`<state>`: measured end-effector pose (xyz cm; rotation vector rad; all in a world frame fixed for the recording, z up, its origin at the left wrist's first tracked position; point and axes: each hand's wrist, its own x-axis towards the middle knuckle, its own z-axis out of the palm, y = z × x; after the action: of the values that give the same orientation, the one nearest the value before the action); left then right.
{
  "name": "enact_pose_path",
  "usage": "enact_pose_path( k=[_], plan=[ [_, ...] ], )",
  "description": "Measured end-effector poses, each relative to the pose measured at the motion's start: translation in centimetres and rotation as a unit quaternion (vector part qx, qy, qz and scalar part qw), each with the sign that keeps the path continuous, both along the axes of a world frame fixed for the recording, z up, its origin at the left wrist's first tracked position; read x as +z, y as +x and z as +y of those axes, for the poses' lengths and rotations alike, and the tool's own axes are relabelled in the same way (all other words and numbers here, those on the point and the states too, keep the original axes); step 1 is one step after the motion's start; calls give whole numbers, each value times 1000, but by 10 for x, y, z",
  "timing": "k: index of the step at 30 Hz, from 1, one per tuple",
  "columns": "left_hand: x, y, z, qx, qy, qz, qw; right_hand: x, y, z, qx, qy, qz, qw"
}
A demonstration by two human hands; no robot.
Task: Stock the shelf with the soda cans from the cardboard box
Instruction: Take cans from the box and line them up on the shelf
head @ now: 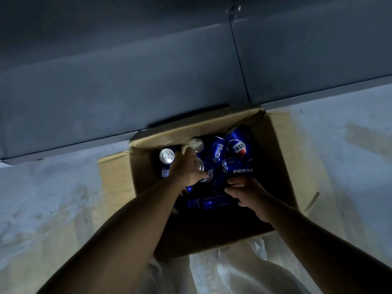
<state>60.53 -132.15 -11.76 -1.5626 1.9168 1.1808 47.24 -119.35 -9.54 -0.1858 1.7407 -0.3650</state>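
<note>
Nearest the camera: pale, thin plastic sheeting [229, 270] lies bunched against the near wall of the open brown cardboard box [275, 145], w/ two bare forearms reaching over it into the box. The box sits on a rough, pale grey concrete floor [53, 198], blotchy and dim; its left flap lies flat on the floor, right flap folded out too.

Right hand [248, 194], low in the box's near-right part: fingers [233, 181] curled, tips touching the lower side of a blue Pepsi can lying on its side [238, 169]; can't tell if it's actually gripped. Left hand [186, 168], further in, centre-left: fingers curled down round the silver top of an upright blue can [206, 176], holding it.

Around them approx. half a dozen more blue soda cans [218, 149], jumbled: some upright w/ silver lids showing, e.g. one at the left [167, 155], some tilted or flat; near part of the box is dark, contents unclear.

Far edge of the box is just beside, maybe touching, the front lip of the grey metal shelf [148, 85], which runs across the whole upper view; a vertical seam splits its panels right of centre. Bare floor lies open left and right of the box.
</note>
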Motion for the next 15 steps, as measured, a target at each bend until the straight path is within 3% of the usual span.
enact_pose_path(
  k=[15],
  plan=[
    [238,5,-16,132,11,57,990,231,-1,-26,45,6,9,999]
  ],
)
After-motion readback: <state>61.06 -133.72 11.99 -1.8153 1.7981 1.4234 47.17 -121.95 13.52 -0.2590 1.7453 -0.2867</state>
